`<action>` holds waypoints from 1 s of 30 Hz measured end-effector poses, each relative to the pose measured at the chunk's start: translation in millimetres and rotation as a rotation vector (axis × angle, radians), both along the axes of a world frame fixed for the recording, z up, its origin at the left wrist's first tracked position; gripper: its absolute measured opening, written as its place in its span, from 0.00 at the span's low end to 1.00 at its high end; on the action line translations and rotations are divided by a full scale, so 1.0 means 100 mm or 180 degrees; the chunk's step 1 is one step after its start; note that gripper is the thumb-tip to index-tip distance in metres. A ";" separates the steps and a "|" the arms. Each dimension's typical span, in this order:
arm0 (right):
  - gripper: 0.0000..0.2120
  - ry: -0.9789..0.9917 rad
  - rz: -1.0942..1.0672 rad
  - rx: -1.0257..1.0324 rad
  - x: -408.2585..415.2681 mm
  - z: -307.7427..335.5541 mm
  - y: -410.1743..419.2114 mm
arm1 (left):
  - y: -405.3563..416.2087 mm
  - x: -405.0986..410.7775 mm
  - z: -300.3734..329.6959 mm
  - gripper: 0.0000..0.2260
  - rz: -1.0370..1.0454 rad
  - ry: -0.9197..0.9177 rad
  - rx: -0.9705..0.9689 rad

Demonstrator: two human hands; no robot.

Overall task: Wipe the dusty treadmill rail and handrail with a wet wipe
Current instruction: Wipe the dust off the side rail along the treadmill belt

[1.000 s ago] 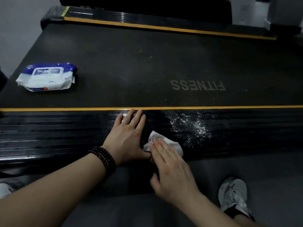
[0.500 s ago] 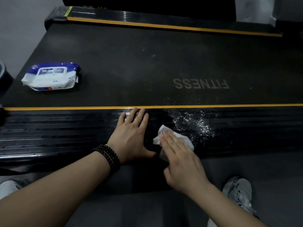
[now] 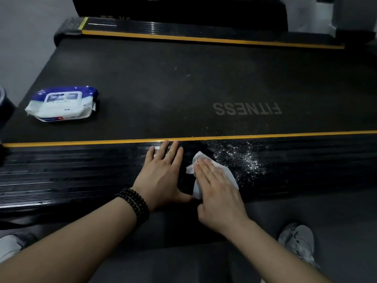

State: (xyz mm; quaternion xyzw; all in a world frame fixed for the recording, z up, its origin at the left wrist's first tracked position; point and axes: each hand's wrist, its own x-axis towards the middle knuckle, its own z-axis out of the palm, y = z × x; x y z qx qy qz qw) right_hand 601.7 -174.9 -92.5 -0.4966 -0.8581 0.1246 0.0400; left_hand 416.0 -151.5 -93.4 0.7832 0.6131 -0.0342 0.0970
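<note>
1. Right hand [image 3: 219, 193]: fingers straight and together, pressing a crumpled white wet wipe [image 3: 199, 160] flat on the ribbed glossy black treadmill side rail [image 3: 81, 176].
2. Left hand [image 3: 161, 174]: spread flat on the same rail, just beside the wipe.
3. White dust patch [image 3: 242, 158]: on the rail, right of the wipe.
4. Blue-and-white wet-wipe pack [image 3: 61, 104]: lying on the dark grey treadmill belt [image 3: 163, 88].

wipe [image 3: 212, 172] on rail [image 3: 81, 172], pack [image 3: 63, 104] behind-left

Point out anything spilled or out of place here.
White powdery dust speckles the ribbed black side rail, just right of the white wet wipe, spilling slightly past the yellow stripe onto the belt. Nothing else stands out.
</note>
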 end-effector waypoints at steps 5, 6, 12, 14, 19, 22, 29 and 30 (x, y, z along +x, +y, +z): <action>0.47 0.0020 0.0213 -0.0069 0.00 0.03 -0.19 | 0.00 -0.01 -0.01 0.59 -0.0021 0.0017 0.0012; 0.48 0.0005 0.0242 -0.0075 0.07 0.01 -0.24 | 0.00 -0.01 -0.02 0.59 -0.0022 0.0009 0.0029; 0.48 -0.0116 0.0067 -0.0059 0.07 0.08 0.01 | 0.00 0.00 -0.01 0.60 -0.0018 -0.0005 0.0054; 0.48 -0.0117 0.0063 -0.0109 -0.04 0.13 0.03 | 0.00 -0.01 -0.03 0.59 -0.0023 -0.0008 0.0067; 0.49 -0.0043 0.0313 -0.0266 0.16 0.08 -0.26 | 0.01 -0.03 -0.08 0.62 0.0003 -0.0083 0.0093; 0.49 -0.0166 0.0211 -0.0190 0.26 0.10 -0.14 | 0.01 -0.02 -0.07 0.62 -0.0016 -0.0039 0.0045; 0.50 -0.0117 0.0258 -0.0207 -0.06 0.10 -0.19 | 0.01 -0.02 -0.05 0.61 -0.0019 0.0024 0.0020; 0.51 -0.0101 0.0314 -0.0205 -0.02 0.07 -0.24 | 0.01 -0.02 -0.04 0.61 -0.0026 0.0016 0.0000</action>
